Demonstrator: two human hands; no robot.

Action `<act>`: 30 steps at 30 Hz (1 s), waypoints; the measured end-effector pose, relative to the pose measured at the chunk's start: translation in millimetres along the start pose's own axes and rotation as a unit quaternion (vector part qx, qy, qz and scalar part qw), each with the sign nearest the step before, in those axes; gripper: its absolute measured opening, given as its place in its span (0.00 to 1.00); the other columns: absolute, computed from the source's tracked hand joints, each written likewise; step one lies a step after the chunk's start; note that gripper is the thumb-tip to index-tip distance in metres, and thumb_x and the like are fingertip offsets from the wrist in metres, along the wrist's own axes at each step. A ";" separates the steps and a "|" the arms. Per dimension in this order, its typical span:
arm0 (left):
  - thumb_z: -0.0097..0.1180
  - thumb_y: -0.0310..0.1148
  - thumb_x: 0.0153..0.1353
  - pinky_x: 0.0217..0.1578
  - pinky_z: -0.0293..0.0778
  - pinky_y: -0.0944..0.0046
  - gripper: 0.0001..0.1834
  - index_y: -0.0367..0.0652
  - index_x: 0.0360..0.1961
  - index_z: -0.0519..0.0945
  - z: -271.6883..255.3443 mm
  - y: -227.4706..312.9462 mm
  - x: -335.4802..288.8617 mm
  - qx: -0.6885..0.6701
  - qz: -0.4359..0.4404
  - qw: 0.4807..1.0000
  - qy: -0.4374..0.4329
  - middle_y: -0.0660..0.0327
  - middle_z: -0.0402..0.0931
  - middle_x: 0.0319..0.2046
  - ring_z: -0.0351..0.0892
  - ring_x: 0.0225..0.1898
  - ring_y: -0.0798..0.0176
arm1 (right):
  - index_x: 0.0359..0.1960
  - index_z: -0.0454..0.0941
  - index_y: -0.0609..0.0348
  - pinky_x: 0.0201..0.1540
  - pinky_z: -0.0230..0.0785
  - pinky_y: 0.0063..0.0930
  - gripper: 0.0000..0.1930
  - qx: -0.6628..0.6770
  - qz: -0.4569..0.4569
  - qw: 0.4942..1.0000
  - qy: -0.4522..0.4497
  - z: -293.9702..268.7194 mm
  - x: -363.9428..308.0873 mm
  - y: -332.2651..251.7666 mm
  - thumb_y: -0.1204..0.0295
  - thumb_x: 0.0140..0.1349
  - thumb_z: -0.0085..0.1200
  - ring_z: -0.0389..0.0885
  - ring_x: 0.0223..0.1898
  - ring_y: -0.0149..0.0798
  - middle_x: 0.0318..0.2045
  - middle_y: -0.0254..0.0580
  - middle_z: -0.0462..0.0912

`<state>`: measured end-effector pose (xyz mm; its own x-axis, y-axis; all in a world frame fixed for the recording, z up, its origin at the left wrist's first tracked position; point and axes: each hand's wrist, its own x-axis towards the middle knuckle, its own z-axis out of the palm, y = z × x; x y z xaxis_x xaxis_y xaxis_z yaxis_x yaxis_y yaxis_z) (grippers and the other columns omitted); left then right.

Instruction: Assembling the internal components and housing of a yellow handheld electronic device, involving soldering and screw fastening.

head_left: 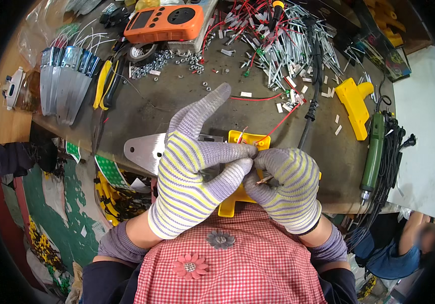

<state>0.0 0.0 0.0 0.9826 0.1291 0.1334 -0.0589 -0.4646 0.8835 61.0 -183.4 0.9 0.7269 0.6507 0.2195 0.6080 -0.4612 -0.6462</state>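
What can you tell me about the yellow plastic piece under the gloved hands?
The yellow plastic piece lies flat at the near edge of the workbench, mostly hidden by the left hand and right hand, both in striped knit gloves. Only its top edge and a lower corner show. It looks like moulded hard plastic. A thin red wire runs up from its top edge, and a metal blade sticks out to its left.

Gloves [192, 177] yellow-purple striped; housing [238, 200] yellow; wire [278, 124] red; meter [164, 23] orange; apron [258, 273] red-white checked
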 end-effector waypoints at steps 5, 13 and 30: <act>0.67 0.29 0.48 0.65 0.62 0.51 0.08 0.46 0.32 0.89 -9.2 5.9 8.9 0.087 0.106 0.991 -0.008 0.49 0.66 0.69 0.68 0.65 0.47 | 0.31 0.83 0.50 0.24 0.67 0.37 0.08 -0.010 -0.012 0.999 0.035 -20.4 -4.3 -3.6 0.67 0.51 0.67 0.79 0.20 0.43 0.19 0.38 0.80; 0.68 0.35 0.41 0.66 0.57 0.50 0.10 0.47 0.28 0.89 -11.7 14.2 21.9 0.200 0.150 0.964 -0.092 0.49 0.68 0.67 0.66 0.66 0.44 | 0.35 0.84 0.46 0.20 0.63 0.37 0.11 -0.132 -0.172 0.976 0.038 -28.2 -4.3 14.6 0.66 0.49 0.65 0.75 0.17 0.40 0.17 0.31 0.75; 0.70 0.30 0.44 0.59 0.68 0.54 0.08 0.47 0.29 0.86 2.9 2.2 9.9 0.116 0.144 0.983 0.006 0.48 0.71 0.63 0.70 0.61 0.48 | 0.35 0.77 0.55 0.30 0.68 0.39 0.10 0.048 -0.090 0.992 0.077 -21.8 -12.2 10.9 0.78 0.52 0.64 0.77 0.22 0.48 0.22 0.39 0.78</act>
<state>10.1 -2.2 2.0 0.9291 -0.0272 0.3688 -0.2907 -0.6699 0.6832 65.6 -209.5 7.1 0.6543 0.6138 0.4416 0.7041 -0.2816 -0.6519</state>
